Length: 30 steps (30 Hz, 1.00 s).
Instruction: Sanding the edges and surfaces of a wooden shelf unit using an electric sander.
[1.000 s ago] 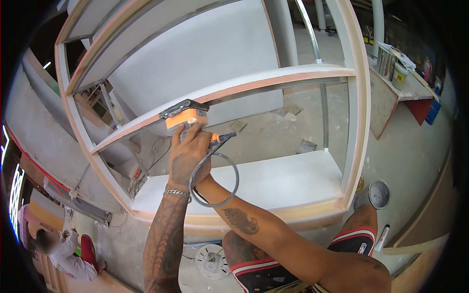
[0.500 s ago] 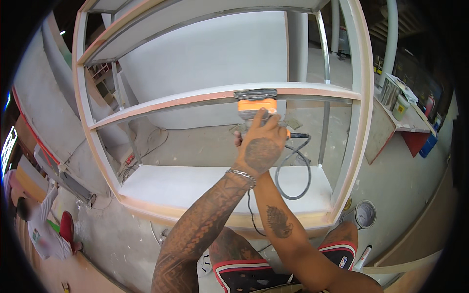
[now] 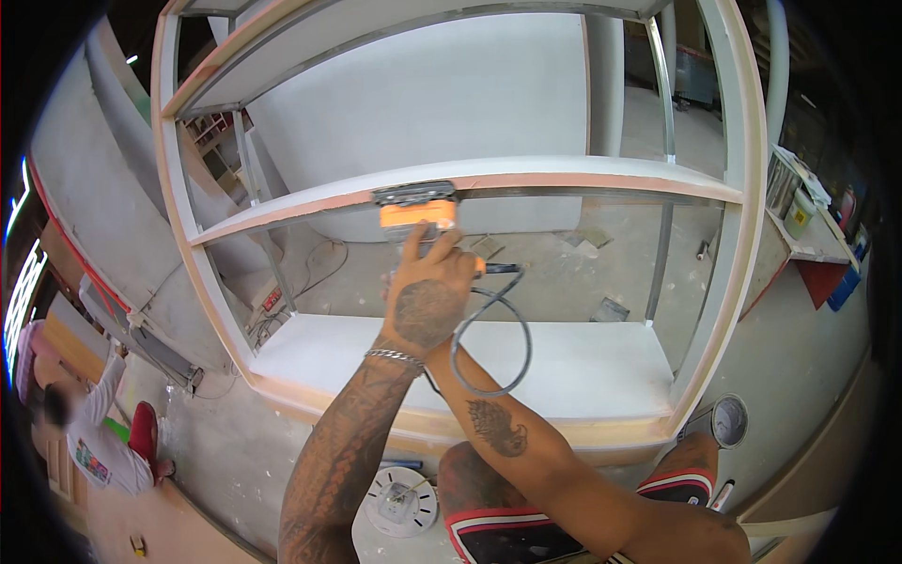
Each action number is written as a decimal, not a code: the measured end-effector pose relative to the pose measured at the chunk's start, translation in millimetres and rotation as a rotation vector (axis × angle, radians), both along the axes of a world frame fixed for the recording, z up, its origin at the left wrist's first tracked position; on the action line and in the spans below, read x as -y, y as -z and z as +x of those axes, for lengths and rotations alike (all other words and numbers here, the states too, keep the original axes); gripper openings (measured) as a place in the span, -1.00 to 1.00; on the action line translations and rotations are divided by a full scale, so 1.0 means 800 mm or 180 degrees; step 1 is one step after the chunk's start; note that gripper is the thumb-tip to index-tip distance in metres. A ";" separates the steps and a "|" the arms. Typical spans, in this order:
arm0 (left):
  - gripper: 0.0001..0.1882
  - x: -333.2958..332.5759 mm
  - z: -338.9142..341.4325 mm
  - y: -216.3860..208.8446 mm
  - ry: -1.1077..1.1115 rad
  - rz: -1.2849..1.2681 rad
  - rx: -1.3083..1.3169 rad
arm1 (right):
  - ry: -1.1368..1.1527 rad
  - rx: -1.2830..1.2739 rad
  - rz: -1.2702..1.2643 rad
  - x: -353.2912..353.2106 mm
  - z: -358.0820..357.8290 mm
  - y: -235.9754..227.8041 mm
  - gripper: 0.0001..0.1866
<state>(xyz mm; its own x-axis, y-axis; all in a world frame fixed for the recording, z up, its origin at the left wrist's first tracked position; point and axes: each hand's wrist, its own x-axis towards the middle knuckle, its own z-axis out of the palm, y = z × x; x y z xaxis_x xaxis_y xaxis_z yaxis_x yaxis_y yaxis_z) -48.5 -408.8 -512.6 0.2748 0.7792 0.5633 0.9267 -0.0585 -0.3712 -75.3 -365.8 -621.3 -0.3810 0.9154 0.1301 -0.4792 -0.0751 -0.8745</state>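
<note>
An orange and grey electric sander [image 3: 417, 212] has its dark pad pressed to the front edge of the middle shelf [image 3: 554, 180], left of its centre. My left hand [image 3: 430, 296], with a chain bracelet at the wrist, is closed over the sander's body, fingers lying along its top. My right arm crosses beneath the left wrist. Of my right hand [image 3: 386, 284] only a bit of finger shows at the tool's left side; it appears to grip the sander from below. A grey hose [image 3: 528, 350] loops from the tool's right side.
The white shelf frame [image 3: 742, 226] has a low bottom board [image 3: 583, 362] before my knees. A round white disc with dark slots [image 3: 402, 503] lies by my legs. A bucket [image 3: 729, 420] stands at right, near a bench [image 3: 799, 246]. Another person [image 3: 103, 442] sits at lower left.
Both hands and the sander have slid left along the shelf edge. The view has shifted, so the frame sits farther right and the white disc shows more fully.
</note>
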 end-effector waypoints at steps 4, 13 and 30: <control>-0.83 0.027 -0.043 -0.010 -0.0366 -0.0021 -0.0087 | -0.0222 -0.0027 0.0084 0.037 -0.054 -0.024 -0.38; -0.83 0.033 -0.061 -0.008 -0.0635 -0.0108 -0.0166 | -0.0314 0.0071 0.0201 0.041 -0.067 -0.031 -0.39; -0.79 -0.097 0.163 -0.004 0.1433 0.0367 0.0860 | 0.1130 0.0288 0.0628 -0.094 0.211 -0.018 -0.40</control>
